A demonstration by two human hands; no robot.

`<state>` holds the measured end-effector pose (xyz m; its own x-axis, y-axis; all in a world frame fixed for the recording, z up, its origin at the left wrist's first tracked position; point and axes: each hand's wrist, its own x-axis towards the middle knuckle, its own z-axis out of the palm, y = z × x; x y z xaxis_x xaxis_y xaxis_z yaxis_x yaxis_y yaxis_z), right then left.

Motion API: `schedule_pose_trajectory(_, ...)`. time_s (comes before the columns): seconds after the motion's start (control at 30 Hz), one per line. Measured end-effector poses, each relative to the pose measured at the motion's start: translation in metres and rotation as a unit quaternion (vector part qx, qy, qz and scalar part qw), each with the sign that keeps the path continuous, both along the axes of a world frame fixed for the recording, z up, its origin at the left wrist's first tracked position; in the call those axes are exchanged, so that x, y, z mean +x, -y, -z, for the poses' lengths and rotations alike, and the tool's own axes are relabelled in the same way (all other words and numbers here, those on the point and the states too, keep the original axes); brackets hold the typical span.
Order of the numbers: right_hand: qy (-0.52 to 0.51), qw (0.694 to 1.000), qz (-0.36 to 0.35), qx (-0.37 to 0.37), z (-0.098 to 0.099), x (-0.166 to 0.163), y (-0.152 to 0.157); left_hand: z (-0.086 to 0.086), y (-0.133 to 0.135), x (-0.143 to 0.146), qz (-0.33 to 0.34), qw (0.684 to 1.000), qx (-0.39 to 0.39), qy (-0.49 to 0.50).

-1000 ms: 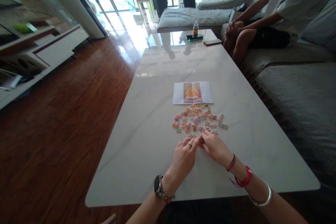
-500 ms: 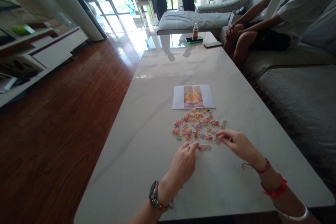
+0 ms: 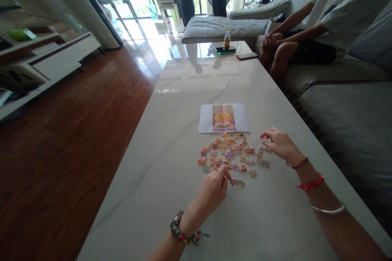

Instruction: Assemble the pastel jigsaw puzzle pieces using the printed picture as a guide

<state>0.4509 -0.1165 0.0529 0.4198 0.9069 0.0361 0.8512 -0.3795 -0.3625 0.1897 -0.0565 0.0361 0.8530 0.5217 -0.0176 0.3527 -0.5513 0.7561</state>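
- Puzzle pieces (image 3: 229, 154), loads of them, lie in a loose spread on the long white counter (image 3: 171, 130) I'm looking down through the head camera. Grey sofa (image 3: 349, 102) runs along the right side, with someone (image 3: 337, 20) sitting on it, hands clasped.
- Printed sheet (image 3: 224, 118) next: creased, with a yellow character on it, flat just past the far edge of the spread.
- Left hand (image 3: 212, 187) is in at the near edge of the pieces, fingers curled downward. From my feed I honestly can't tell if that grip is pinching anything; the thumb's hidden from me.
- Right hand (image 3: 283, 144) is out at the right end of the spread. Fingers loosely apart, nothing in that grip that I can see.
- Pale cluster (image 3: 263, 155) of whitish pieces sits right by the right hand, a bit closer to the wearer and left of its knuckles. Right is clearly the nearer hand for those.
- Joined strip (image 3: 237, 182), pinkish, looks like a few pieces locked together. This is the relation I'd watch: it lies just right of the left fingertips, long axis running left to right, near end at those fingers. Touching or just beside, can't say. Left hand is much nearer.
- Single pale piece (image 3: 252, 172) lies just beyond the strip's right end.
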Motion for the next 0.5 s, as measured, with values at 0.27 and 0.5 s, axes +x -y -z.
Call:
schedule_pose_trajectory(0.27,-0.073,0.978,-0.193,-0.007,0.009,-0.08,-0.086,-0.005,-0.052,-0.004,-0.104,0.99,0.099,-0.006)
schedule_pose_trajectory(0.5,-0.04,0.991,-0.112,-0.052,0.02,-0.079,-0.088,0.003,-0.098,0.029,-0.163,0.971,0.156,-0.079)
